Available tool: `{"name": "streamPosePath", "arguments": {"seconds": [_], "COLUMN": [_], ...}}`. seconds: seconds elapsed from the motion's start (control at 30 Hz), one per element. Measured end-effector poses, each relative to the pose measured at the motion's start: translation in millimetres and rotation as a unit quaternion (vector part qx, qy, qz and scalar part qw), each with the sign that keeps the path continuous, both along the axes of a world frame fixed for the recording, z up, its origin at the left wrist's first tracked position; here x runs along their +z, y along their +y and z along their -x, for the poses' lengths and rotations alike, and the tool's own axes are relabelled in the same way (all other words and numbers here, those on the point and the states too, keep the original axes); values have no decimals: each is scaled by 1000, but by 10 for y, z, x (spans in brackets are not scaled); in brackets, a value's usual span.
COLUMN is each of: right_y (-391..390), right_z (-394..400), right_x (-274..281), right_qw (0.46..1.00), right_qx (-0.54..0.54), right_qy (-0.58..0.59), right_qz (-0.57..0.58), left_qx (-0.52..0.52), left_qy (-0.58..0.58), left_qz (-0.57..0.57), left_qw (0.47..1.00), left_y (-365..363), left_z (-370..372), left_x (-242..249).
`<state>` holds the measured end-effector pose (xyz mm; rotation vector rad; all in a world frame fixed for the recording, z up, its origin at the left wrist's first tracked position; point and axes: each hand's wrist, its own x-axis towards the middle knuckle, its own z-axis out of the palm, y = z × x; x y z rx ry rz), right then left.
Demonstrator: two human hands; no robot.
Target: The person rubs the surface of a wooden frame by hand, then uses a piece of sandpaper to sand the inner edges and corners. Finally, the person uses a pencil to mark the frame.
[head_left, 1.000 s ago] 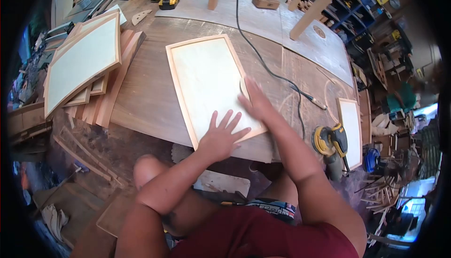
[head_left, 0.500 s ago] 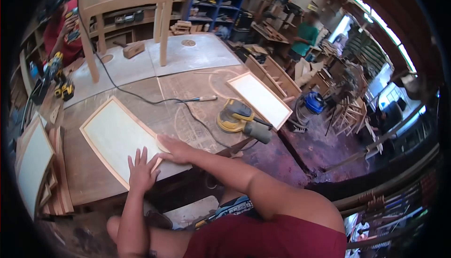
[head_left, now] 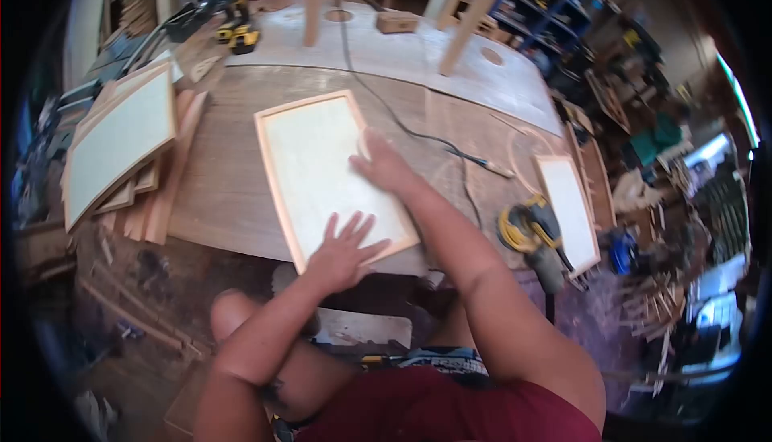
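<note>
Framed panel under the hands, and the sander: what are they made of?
Frame: likely bare wood; warm tan strips, no visible gloss. Panel: smooth-looking pale sheet, perhaps plywood; grain unreadable, so paint or laminate possible. Sander: probably moulded plastic housing, judging by its rounded yellow and dark parts.

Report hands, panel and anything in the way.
Left hand flat on framed panel. Right hand at its right edge. Cord runs behind panel; sander off to the right.
</note>
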<state>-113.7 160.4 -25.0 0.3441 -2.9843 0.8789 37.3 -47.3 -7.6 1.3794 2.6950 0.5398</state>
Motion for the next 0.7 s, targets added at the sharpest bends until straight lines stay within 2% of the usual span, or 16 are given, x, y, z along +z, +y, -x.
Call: {"name": "streamPosePath", "arguments": {"seconds": [0.17, 0.3, 0.4, 0.57, 0.7], "right_y": [-186, -279, -300, -253, -4], "right_z": [1090, 1440, 1633, 1129, 284], "right_x": [56, 139, 172, 114, -28], "right_qw": [999, 1000, 1000, 1000, 1000], "right_qx": [12, -10, 0, -15, -11], "right_qy": [2, -8, -10, -3, -5], "right_qz": [-39, -3, -16, -1, 4], "left_qx": [-4, -13, -10, -3, -6], "left_qy": [4, -5, -1, -6, 1], "left_qz": [27, 40, 47, 41, 39], "left_qw": [1000, 999, 999, 999, 999], "left_y": [26, 43, 38, 49, 57], "left_z": [50, 50, 59, 38, 39], "left_x": [14, 64, 84, 84, 100]}}
